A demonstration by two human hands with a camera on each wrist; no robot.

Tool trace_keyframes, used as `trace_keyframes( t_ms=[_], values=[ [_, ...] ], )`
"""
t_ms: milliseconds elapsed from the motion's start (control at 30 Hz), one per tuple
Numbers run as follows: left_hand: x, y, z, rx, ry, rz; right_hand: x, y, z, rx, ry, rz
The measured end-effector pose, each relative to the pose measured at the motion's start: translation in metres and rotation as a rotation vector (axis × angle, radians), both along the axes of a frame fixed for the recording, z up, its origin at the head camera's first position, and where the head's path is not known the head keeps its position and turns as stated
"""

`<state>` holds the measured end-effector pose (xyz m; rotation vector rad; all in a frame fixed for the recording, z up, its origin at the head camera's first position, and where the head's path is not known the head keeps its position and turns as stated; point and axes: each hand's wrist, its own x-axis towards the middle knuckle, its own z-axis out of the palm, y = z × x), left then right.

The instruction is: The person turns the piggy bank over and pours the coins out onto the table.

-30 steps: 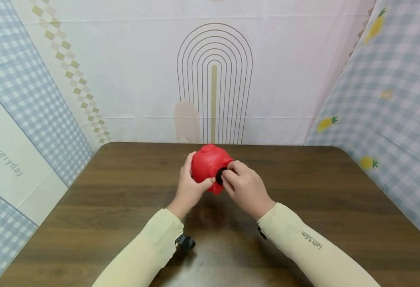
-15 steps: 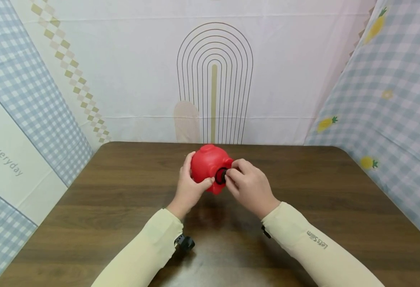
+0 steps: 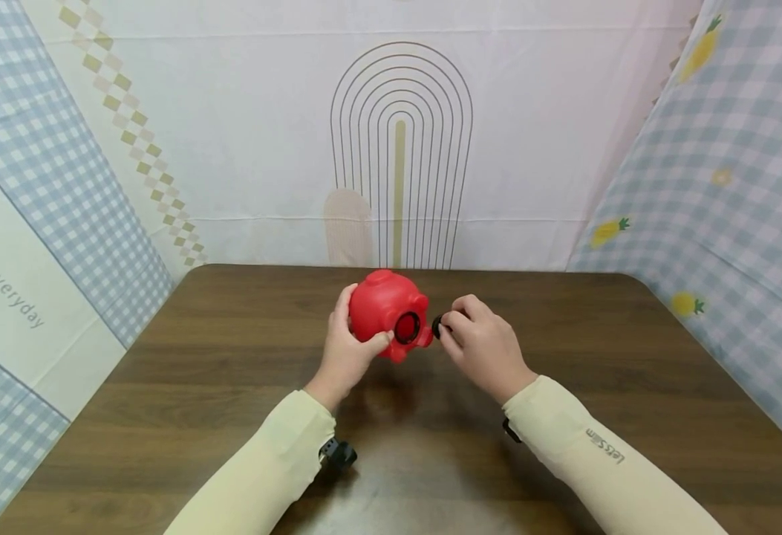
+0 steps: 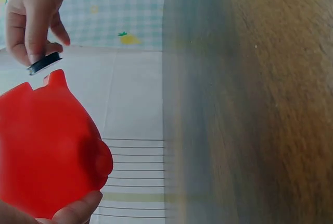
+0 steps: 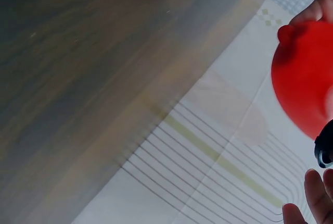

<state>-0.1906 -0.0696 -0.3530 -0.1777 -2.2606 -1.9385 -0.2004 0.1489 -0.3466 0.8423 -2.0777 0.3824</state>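
Observation:
My left hand grips a red piggy bank, fingers behind it and thumb near the underside. Its short feet and round black-rimmed opening face right and toward me. Just to the right, my right hand pinches a small round black plug, apart from the opening. In the left wrist view the plug hangs from the fingertips beside one of the feet. Only part of the bank and the plug shows at the right edge of the right wrist view.
Both hands are over a dark brown wooden table. A white patterned cloth hangs behind it, with checked cloth at the sides. A black wrist camera sits under the left cuff.
The right hand has drawn the black plug out of the bank's underside and moved it to the right. The bank has shifted slightly left, so its opening now shows.

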Motion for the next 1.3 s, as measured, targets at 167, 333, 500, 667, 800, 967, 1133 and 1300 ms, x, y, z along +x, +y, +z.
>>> trace_keyframes(
  t_ms=[167, 333, 500, 667, 800, 967, 1133, 1300],
  values=[
    [-0.001, -0.001, -0.001, -0.002, -0.004, -0.004, -0.003, 0.007, -0.003, 0.014, -0.049, -0.027],
    [-0.003, -0.002, -0.001, -0.004, 0.001, -0.007, -0.006, 0.014, -0.003, 0.026, -0.127, -0.059],
    [-0.004, -0.002, 0.0, -0.009, 0.008, 0.0, -0.009, 0.019, -0.005, 0.056, -0.233, -0.094],
    [-0.003, -0.002, 0.002, -0.018, -0.001, 0.002, -0.015, 0.025, -0.009, 0.112, -0.333, -0.133],
    [-0.004, -0.002, 0.002, -0.018, -0.012, -0.002, -0.018, 0.03, -0.011, 0.143, -0.387, -0.161],
    [-0.005, -0.002, 0.003, -0.019, -0.016, -0.012, -0.021, 0.036, -0.012, 0.171, -0.478, -0.191],
    [-0.006, -0.002, 0.004, -0.017, -0.02, -0.016, -0.026, 0.041, -0.014, 0.199, -0.589, -0.203],
    [-0.006, 0.0, 0.004, -0.023, -0.01, -0.009, -0.032, 0.047, -0.017, 0.211, -0.704, -0.223]
  ],
)
